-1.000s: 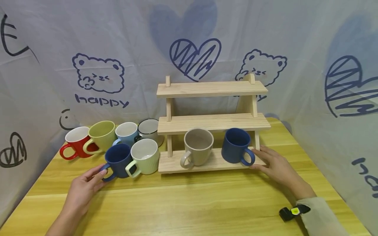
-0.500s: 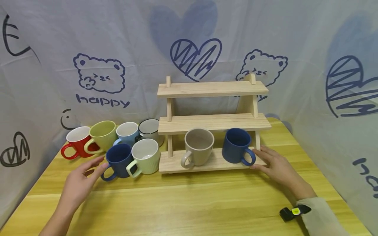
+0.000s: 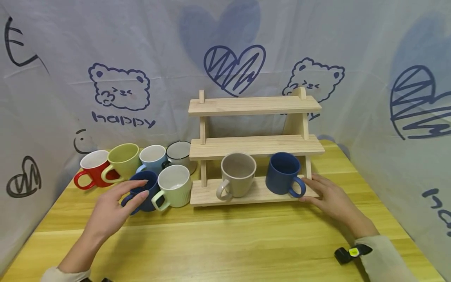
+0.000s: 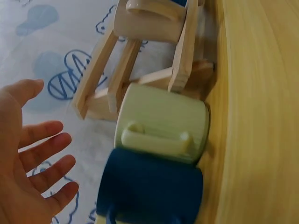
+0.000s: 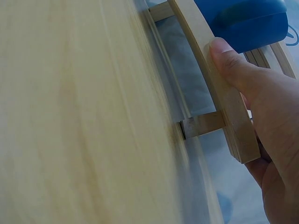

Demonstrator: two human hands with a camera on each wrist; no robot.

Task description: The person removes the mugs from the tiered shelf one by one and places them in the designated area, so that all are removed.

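My left hand hovers over the near side of a navy mug, thumb and fingers spread with nothing between them. In the left wrist view its fingers stand apart from that mug and from the pale green ribbed mug beside it. My right hand grips the right end of the bottom tier of a three-tier wooden shelf. Its thumb presses the tier's front edge, with the other fingers partly hidden behind. A beige mug and a second navy mug stand on that tier, the latter near my right hand.
Left of the shelf, a red mug, an olive-green mug, a light blue mug and a black-rimmed grey mug stand close together. A printed cloth hangs behind the wooden table.
My left hand has let go of the left navy mug's handle, drawn back, then moved right and up over the mug. My right hand keeps its hold on the shelf.
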